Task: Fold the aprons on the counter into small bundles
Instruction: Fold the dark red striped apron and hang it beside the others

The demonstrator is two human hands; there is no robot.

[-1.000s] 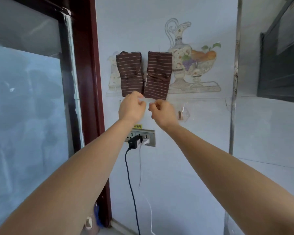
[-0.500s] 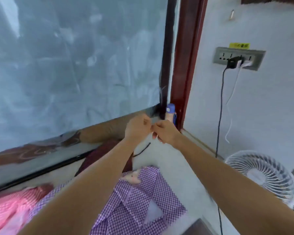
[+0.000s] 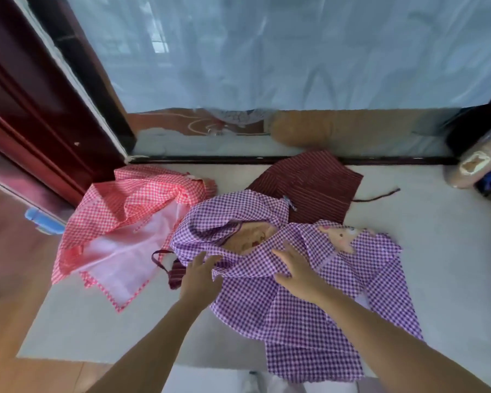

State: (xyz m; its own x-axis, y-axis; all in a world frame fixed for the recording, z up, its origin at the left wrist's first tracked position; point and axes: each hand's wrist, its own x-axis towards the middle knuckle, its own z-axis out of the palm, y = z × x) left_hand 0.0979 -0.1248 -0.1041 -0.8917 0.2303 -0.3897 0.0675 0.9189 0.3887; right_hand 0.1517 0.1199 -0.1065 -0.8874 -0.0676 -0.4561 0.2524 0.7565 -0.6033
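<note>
Your purple checked apron point(image 3: 295, 321) lies crumpled on the table point(image 3: 442, 251), overlapping the brown striped apron point(image 3: 309, 180), beside the red checked apron point(image 3: 131, 199). Your left grip point(image 3: 200, 279) and right grip point(image 3: 298, 272) are over it, fingers spread, grasping nothing.

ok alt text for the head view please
The left hand and right hand, both open, touch a crumpled purple checked apron on a pale counter. A red checked apron lies to its left and a dark striped apron behind it, all unfolded.
</note>
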